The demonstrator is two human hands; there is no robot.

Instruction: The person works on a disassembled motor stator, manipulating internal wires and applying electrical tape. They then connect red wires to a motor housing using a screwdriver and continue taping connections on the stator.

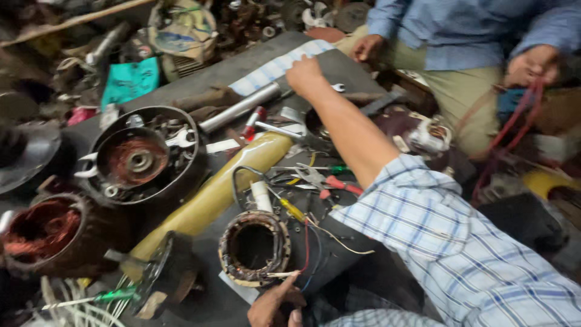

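Cluttered workbench (339, 63); right hand (304, 74) near spanner (338, 87) (left hand (275, 306) at stator (254, 247))

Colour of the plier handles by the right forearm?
Red, on the pliers beside the right forearm; head view, the only one.

place: motor repair workshop | signs: copper-wound stator (254, 247), pliers (321, 179), spanners (181, 139), scrap parts
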